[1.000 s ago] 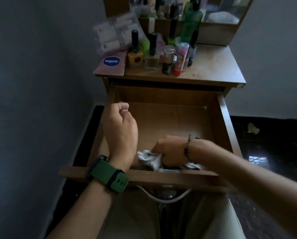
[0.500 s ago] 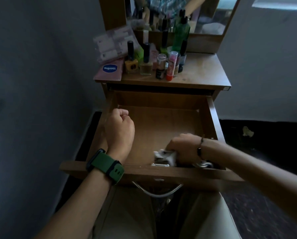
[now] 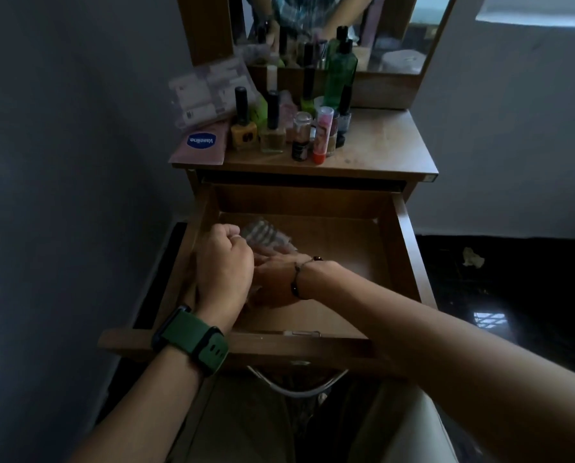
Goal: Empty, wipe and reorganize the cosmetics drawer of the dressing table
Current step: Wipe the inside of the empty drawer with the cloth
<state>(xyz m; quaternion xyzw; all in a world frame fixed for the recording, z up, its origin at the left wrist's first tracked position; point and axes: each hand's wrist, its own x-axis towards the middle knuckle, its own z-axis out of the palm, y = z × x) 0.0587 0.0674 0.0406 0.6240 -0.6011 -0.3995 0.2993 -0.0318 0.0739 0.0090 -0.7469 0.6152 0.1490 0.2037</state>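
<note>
So the drawer [image 3: 409, 259] is pulled out under the counter [image 3: 389, 145]. Left hand [image 3: 224, 265], grip curled empty, sits at its left wall; right hand [image 3: 272, 279] beside it, blurry, can't tell grip.

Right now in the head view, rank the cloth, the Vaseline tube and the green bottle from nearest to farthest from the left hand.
1. Cloth: in the drawer, just beyond the left hand.
2. Vaseline tube: tabletop's front left corner.
3. Green bottle: back of the tabletop, by the mirror.

The right hand [image 3: 272, 279] swept the cloth [image 3: 266, 237] leftward across the drawer [image 3: 409, 248].
</note>
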